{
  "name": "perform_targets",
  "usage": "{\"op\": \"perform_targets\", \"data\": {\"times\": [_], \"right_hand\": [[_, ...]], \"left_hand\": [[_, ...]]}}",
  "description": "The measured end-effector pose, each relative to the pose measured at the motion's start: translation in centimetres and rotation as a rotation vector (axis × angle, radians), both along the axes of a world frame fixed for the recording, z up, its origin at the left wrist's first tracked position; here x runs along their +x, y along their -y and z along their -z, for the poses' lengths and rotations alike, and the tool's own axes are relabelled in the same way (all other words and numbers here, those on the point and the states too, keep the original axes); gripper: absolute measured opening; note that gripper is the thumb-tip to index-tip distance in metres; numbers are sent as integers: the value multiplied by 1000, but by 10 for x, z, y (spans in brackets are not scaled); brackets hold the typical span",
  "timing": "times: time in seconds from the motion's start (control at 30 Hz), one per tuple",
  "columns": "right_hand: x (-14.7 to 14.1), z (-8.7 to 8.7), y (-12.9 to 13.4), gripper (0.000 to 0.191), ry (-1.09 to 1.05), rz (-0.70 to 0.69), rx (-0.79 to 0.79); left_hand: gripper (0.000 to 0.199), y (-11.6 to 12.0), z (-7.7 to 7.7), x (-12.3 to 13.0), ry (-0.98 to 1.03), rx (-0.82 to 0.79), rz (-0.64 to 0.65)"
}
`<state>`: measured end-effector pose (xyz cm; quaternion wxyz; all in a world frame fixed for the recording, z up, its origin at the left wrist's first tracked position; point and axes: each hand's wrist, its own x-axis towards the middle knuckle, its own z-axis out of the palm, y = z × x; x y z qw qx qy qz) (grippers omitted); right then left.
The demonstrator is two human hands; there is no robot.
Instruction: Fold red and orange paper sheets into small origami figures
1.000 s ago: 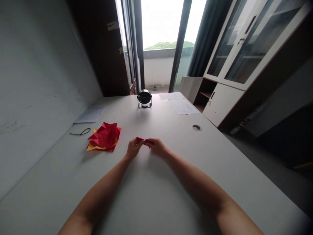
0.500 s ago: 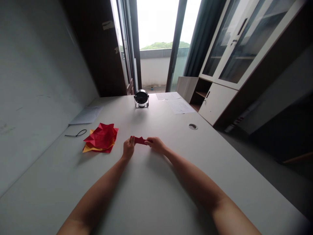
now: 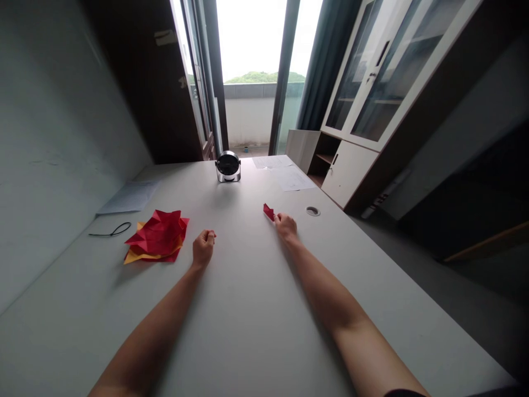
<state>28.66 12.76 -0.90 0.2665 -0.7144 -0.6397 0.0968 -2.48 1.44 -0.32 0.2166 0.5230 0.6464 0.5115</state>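
My right hand [image 3: 286, 226] pinches a small folded piece of red paper [image 3: 268, 212], which sticks out past the fingertips to the upper left, over the white table. Closed fingers on my left hand [image 3: 203, 247] hide whatever may be inside; a trace of red shows at the thumb. To the left of that hand, apart from it, lies a loose pile of creased red paper [image 3: 159, 231] with yellow paper [image 3: 138, 256] showing underneath.
A round black and silver device [image 3: 228, 165] stands at the table's far end. White sheets [image 3: 295, 181] lie at the far right, more papers [image 3: 129, 197] at the left wall. A black cable tie [image 3: 111, 232] and a round grommet [image 3: 313, 211] flank the work area.
My hands have parted. My right hand has carried the folded red paper to the right and farther away; my left hand has let go of it and shifted slightly left. The view has turned a little.
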Motion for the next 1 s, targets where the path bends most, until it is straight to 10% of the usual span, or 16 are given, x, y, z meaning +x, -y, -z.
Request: {"op": "perform_targets", "data": {"times": [0.47, 0.77, 1.0], "right_hand": [[82, 9, -14, 25, -68, 540, 170], [67, 10, -16, 24, 111, 269, 354], [75, 23, -20, 26, 178, 218, 276]], "left_hand": [[27, 3, -9, -6, -104, -7, -61], [21, 1, -36, -46, -487, 132, -391], [55, -5, -15, -77, -553, -95, -512]]}}
